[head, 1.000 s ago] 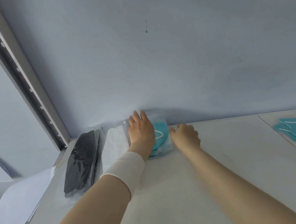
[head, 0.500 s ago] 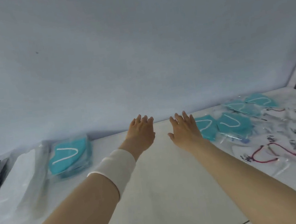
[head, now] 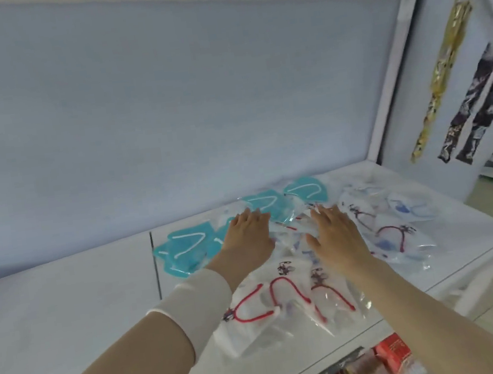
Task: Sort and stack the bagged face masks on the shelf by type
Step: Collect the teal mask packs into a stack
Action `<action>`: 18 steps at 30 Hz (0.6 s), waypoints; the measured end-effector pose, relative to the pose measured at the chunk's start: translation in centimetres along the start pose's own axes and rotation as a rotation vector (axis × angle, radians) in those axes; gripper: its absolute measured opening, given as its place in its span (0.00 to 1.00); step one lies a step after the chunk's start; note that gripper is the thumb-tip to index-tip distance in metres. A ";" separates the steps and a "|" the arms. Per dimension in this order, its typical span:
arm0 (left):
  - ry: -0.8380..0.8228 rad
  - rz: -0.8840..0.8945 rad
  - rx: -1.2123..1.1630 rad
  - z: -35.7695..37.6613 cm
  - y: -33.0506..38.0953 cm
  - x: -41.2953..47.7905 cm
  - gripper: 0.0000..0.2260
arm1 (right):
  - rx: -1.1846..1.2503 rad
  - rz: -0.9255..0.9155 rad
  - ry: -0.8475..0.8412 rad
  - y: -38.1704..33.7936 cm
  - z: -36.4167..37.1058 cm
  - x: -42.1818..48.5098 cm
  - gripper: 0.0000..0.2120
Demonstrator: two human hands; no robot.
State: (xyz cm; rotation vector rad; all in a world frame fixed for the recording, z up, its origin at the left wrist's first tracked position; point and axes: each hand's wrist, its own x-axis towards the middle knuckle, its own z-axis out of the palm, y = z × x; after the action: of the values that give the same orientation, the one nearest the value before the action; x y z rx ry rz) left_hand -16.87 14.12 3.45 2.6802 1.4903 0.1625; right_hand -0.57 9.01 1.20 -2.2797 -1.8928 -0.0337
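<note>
Bagged face masks (head: 296, 262) in a mixed heap under both hands, at the right end of the shelf (head: 66, 304).

Left hand (head: 246, 234): grip wide, fingers straight and close together, palm down, holding nothing. Its fingertips are at the edge of a teal mask (head: 264, 203) in a clear bag.

Right hand (head: 336, 234): grip also wide, fingers spread, empty, low over crinkled bags. Cannot tell whether it touches them.

Outward from the hands:
- Just left of the left hand: teal pile (head: 184, 251), a few bags overlapping.
- Far side, near the back wall: another teal one (head: 305, 190).
- Near side, between the forearms: white masks with red loops (head: 273, 302).
- Right of the right hand: white masks with blue print (head: 405, 210), with more red-looped ones mixed in.

Step in hand, as I judge it: reaching in to take the next bag for sorting. Nothing is picked up yet.

The next move calls for settling on one type, probably teal, since it is closest to the left fingertips. The grip then has to close on a single bag. The film looks slick and the bags overlap, so neighbours may drag along. No finished stacks are in view.
</note>
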 end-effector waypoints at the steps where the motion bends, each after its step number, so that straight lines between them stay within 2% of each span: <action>1: -0.005 0.004 -0.002 0.2 0.8 1.0 0.26 | 0.000 0.006 -0.012 1.2 0.1 0.6 0.28; 11: -0.027 -0.053 -0.066 1.9 4.2 9.8 0.24 | 0.045 0.113 -0.083 8.6 -0.5 8.3 0.29; 18: 0.002 -0.295 -0.227 2.9 3.2 12.5 0.24 | 0.137 0.067 -0.108 9.1 0.5 16.0 0.33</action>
State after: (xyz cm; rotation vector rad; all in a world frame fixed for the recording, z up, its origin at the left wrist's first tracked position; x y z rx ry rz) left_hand -7.21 23.02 1.65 2.2592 1.7286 0.2956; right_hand 11.28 23.09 1.65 -2.2927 -1.8052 0.2248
